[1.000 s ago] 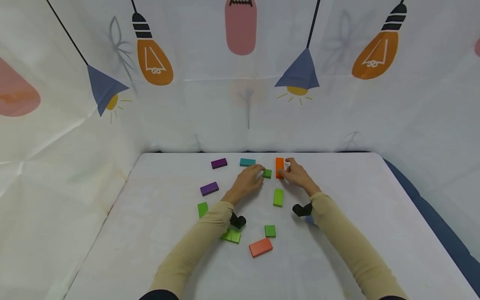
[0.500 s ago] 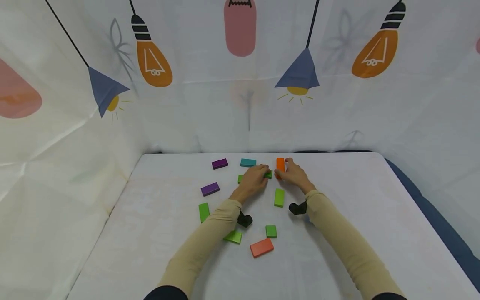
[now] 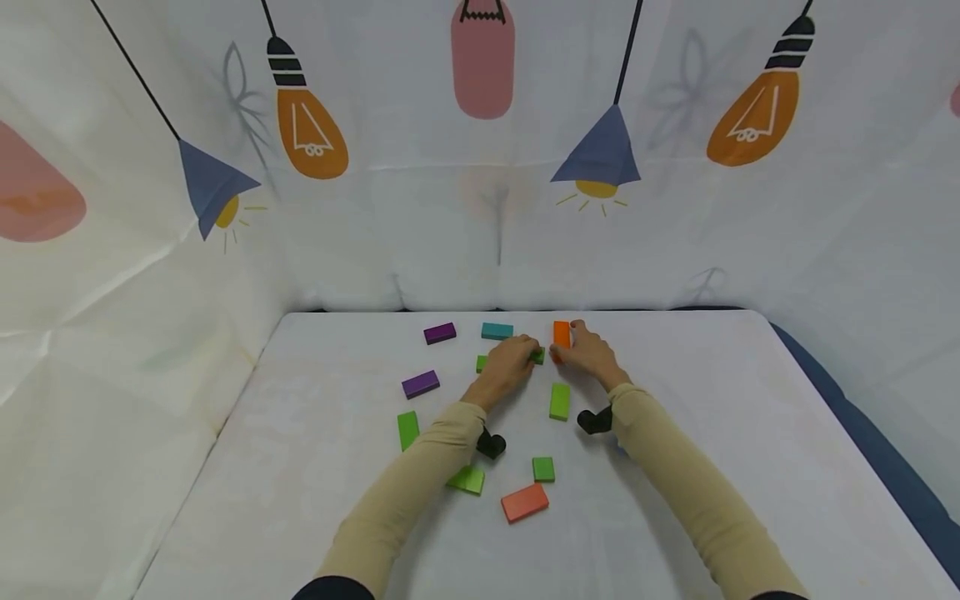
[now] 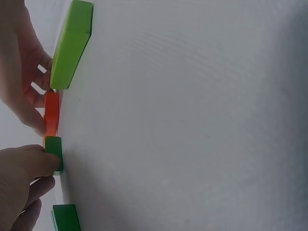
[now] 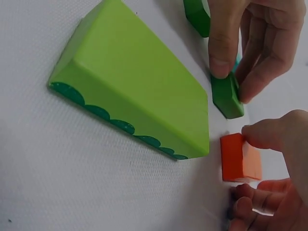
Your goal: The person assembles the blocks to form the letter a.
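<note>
My left hand (image 3: 510, 364) pinches a small green block (image 5: 226, 96) between thumb and fingers, near the table's far side. Just right of it, my right hand (image 3: 588, 352) holds an orange block (image 3: 561, 333), with the thumb on its near end and fingers along its right side. In the right wrist view a narrow gap separates the two held blocks. A light green block (image 5: 139, 82) with a dark green scalloped edge lies nearer me, touched by neither hand. Another green block (image 3: 482, 363) sits left of my left hand, partly hidden by it.
A teal block (image 3: 497, 331) and two purple blocks (image 3: 439, 333) lie at the back left. Closer to me are a green block (image 3: 408, 429), a light green one (image 3: 468, 479) partly under the left sleeve, a small green one (image 3: 543, 469) and a coral one (image 3: 525, 502).
My left hand has moved slightly right with the small green block, toward the orange one, uncovering the green block on its left. The right hand has barely moved, its thumb staying at the orange block.
</note>
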The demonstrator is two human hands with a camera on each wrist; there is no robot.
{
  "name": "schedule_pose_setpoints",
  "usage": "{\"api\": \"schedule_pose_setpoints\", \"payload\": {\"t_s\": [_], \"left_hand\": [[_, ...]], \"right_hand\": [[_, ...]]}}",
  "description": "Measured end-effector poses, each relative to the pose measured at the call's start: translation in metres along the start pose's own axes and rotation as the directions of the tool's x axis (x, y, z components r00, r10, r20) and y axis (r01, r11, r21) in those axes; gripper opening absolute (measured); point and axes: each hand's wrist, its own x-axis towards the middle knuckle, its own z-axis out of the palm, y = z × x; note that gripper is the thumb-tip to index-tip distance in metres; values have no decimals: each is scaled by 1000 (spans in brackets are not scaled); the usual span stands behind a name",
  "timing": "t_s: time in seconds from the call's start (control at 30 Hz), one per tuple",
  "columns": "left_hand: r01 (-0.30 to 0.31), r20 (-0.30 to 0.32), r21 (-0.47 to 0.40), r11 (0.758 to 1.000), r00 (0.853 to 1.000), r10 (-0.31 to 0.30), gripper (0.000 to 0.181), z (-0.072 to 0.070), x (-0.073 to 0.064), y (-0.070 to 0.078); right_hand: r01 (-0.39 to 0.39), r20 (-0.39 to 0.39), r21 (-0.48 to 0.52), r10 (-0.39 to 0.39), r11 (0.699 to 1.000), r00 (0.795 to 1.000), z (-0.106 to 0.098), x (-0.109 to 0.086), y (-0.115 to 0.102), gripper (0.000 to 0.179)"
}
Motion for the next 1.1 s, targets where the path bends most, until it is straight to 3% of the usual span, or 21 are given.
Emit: {"api": "schedule_pose_setpoints", "payload": {"t_s": [0.3, 0.43, 0.8, 1.1], "left_hand": [[17, 40, 23, 1000, 999, -18, 22, 0, -5, 5], [17, 28, 7, 1000, 999, -18, 23, -3, -9, 10], [17, 24, -27, 999, 1000, -17, 21, -18, -14, 17], [11, 29, -16, 1000, 1000, -11, 24, -18, -20, 15]], "right_hand": [[-19, -8, 29, 19, 999, 1000, 0, -6, -1, 71], [-24, -4, 29, 24, 999, 1000, -1, -7, -1, 69], [22, -10, -10, -22, 1000, 1000, -1, -6, 0, 71], [71, 2, -18, -71, 997, 997, -2, -6, 0, 63]]}}
